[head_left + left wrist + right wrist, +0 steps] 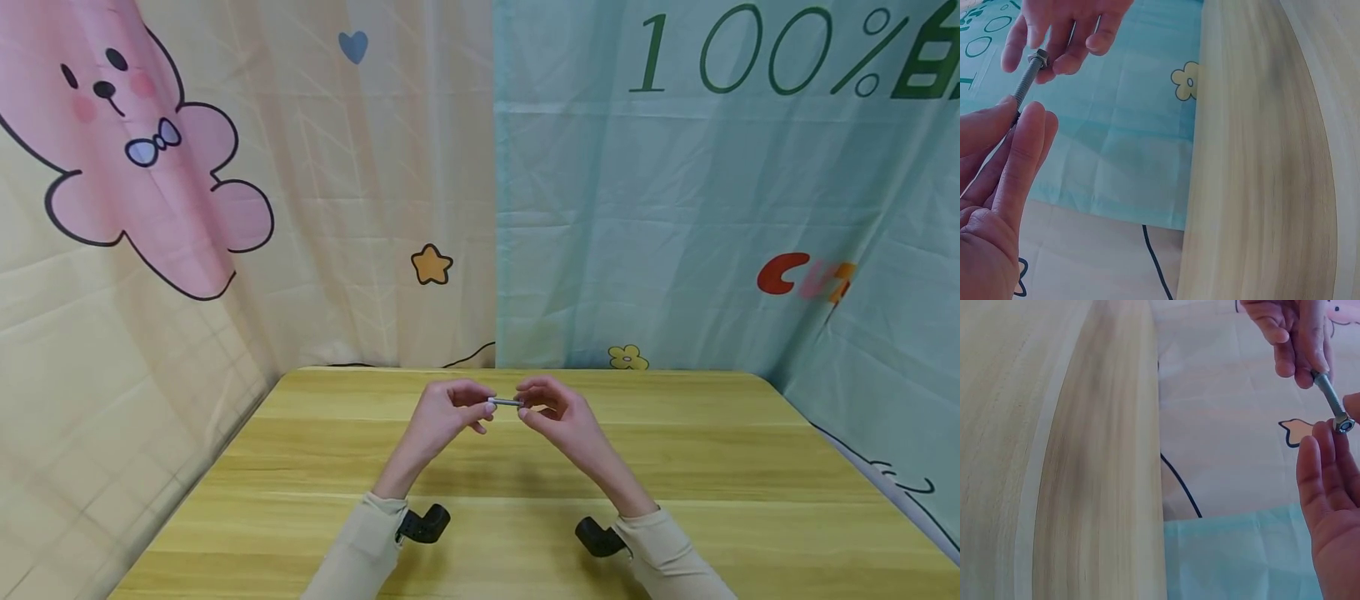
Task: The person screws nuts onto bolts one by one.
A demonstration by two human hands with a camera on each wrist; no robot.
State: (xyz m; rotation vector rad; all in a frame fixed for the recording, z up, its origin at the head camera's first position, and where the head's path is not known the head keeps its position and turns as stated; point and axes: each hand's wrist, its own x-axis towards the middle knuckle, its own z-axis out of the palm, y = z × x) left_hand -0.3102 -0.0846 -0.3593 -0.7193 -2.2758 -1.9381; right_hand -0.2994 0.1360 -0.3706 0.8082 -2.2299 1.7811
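A grey metal bolt (506, 402) is held roughly level above the table, between the two hands. My left hand (447, 417) pinches one end of it between thumb and fingers. A hex nut (1343, 424) sits around the bolt's other end, and the threaded shank (1025, 84) shows between the hands. At that nut, my right hand (557, 417) has its thumb on one side and fingertips on the other. The bolt's far end is partly covered by the left fingertips in the right wrist view.
A wooden table (300, 467) lies beneath both hands. Printed curtains, one cream (322, 208) and one teal (675, 200), hang behind it and along its sides. Black wrist-worn devices (426, 523) sit at both sleeve cuffs.
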